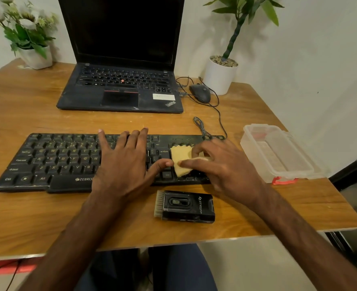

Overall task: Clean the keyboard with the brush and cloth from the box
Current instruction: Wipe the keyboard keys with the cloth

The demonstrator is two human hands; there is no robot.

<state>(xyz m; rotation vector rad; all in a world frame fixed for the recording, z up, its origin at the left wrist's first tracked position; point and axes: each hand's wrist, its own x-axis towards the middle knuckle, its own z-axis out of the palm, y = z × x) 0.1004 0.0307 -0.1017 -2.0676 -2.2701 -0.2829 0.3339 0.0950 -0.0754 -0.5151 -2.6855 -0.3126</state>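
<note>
— How far along is the person?

— Into the wiping, by the look of it. The cloth (pixel 180 159) and the brush (pixel 183 206) are both out of the box (pixel 278 152). The brush lies on the worktop (pixel 47 223) just in front of the keyboard (pixel 47 160), with no hand on it. Whether it has done its part cannot be told.

— And the hands?

— The left hand (pixel 127 162) lies flat on the middle keys, fingers straight, its thumb touching the cloth's edge. The right hand (pixel 221 162) seems to pinch the cloth between thumb and forefinger, pressing it onto the keys right of Enter. The left half looks yet to be wiped.

— Count it for me.

— One keyboard, one cloth, one brush, one box just right of the keyboard. Behind: one laptop (pixel 121 59), one mouse (pixel 200 93), and two plants, a flowering plant (pixel 29 38) and a leafy plant (pixel 221 74).
</note>
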